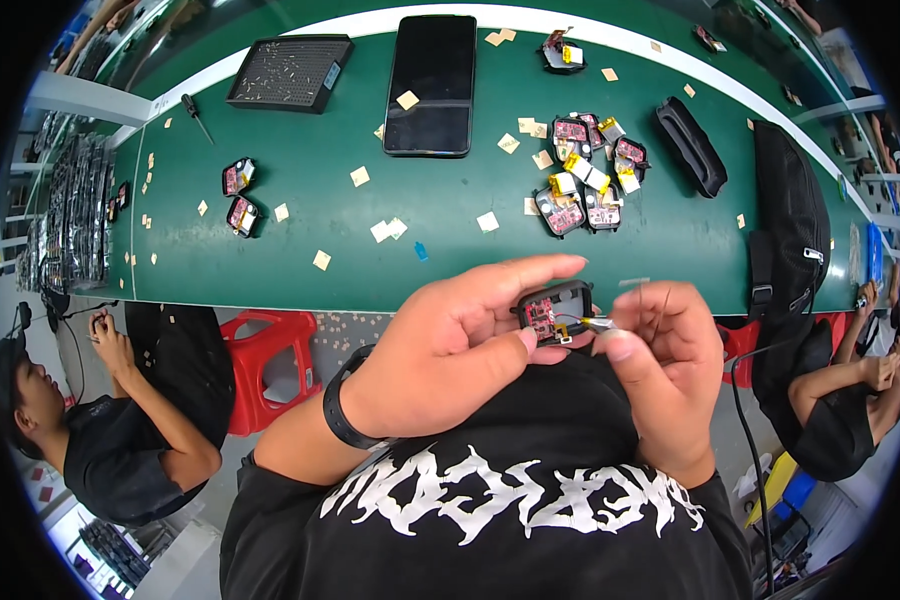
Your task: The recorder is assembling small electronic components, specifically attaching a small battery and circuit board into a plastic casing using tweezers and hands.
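1. Head view: my left hand (450,340) is clamped on a small black plastic casing with a red circuit board inside (553,312), held above the near edge of the green tabletop (300,215).
2. My right hand (660,350) pinches thin metal tweezers (600,323), tips at the casing's yellow part.
3. I judge a fitting step in hand; next needs a steady, fine placement.

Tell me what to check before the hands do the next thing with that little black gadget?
1. Left hand grips the small black case: ok.
2. Red circuit board faces up: ok.
3. Right hand pinches the tweezers: ok.
4. Tweezer tips reach the yellow part: cannot tell.
5. Pile of spare units on the green table lies apart from the hands: ok.
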Demonstrator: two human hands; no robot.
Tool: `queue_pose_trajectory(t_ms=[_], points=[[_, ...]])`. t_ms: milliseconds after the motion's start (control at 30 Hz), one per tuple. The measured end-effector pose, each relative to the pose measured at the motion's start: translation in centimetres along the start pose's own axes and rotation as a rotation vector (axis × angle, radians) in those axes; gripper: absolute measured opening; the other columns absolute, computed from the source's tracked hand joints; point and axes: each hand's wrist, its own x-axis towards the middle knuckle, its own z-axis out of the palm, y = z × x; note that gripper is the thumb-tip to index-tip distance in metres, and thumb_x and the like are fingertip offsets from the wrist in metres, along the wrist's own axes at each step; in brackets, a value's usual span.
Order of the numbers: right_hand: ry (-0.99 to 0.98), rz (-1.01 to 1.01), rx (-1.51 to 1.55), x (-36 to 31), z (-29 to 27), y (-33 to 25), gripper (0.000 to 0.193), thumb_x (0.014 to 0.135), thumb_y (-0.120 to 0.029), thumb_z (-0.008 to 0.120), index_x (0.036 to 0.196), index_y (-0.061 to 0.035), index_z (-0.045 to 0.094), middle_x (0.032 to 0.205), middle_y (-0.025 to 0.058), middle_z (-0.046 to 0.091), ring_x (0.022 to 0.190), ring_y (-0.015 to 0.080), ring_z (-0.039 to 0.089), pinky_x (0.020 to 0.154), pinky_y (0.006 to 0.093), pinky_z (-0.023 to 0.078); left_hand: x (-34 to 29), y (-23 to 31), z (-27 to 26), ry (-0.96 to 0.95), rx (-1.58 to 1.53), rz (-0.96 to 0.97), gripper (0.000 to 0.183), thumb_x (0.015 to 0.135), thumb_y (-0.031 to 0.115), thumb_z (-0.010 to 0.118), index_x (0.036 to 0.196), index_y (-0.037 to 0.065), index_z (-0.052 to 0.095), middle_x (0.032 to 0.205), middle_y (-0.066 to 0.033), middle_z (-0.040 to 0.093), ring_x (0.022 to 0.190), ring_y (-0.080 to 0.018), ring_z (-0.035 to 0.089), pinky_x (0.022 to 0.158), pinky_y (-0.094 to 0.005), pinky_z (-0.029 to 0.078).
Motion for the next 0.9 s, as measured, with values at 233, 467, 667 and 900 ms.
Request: queue_pose_trajectory(t_ms=[233, 467, 667, 900], points=[[0.065, -0.453, -0.755, -0.8, -3.9, 0.2, 0.033, 0.078, -0.021, 0.084, 0.071, -0.0035, 0.057, 0.059, 0.0040, 0.050, 0.051, 0.0162, 0.045, 0.048, 0.0315, 0.033, -0.2, 0.5, -0.2, 0.017, -0.010, -0.137, 0.049, 0.102, 0.000, 0.043, 0.151, -0.006, 0.040, 0.133, -0.0224, 0.062, 0.103, -0.0270, 0.073, 0.087, -0.0321, 0.060], [0.004, -0.412, -0.758, -1.7, -3.6, -1.6, 0.022, 0.080, -0.008, 0.081, 0.092, 0.0003, 0.064, 0.071, 0.0074, 0.060, 0.056, 0.0214, 0.052, 0.052, 0.0317, 0.041, -0.2, 1.0, 0.2, -0.022, 0.200, -0.155, 0.049, 0.099, -0.002, 0.041, 0.148, -0.005, 0.047, 0.131, -0.0180, 0.065, 0.078, -0.0140, 0.069, 0.066, -0.0230, 0.053], [-0.125, -0.757, -0.963, -0.6, -4.5, -2.7, 0.037, 0.066, 0.006, 0.077, 0.100, 0.0000, 0.067, 0.091, 0.0125, 0.069, 0.064, 0.0233, 0.058, 0.058, 0.0326, 0.048, -0.3, 1.2, 0.9, -0.017, 0.339, -0.075, 0.047, 0.098, -0.003, 0.044, 0.144, -0.004, 0.053, 0.100, -0.0100, 0.069, 0.071, -0.0112, 0.066, 0.064, -0.0240, 0.050], [-0.166, -0.884, -1.134, 0.4, -3.6, -2.5, 0.031, 0.063, -0.003, 0.074, 0.093, 0.0017, 0.067, 0.090, 0.0135, 0.070, 0.064, 0.0219, 0.060, 0.056, 0.0316, 0.048, -0.4, 1.0, 0.6, -0.115, 0.694, 0.148, 0.042, 0.101, 0.002, 0.047, 0.142, -0.006, 0.054, 0.093, -0.0113, 0.069, 0.069, -0.0150, 0.066, 0.065, -0.0276, 0.052]])
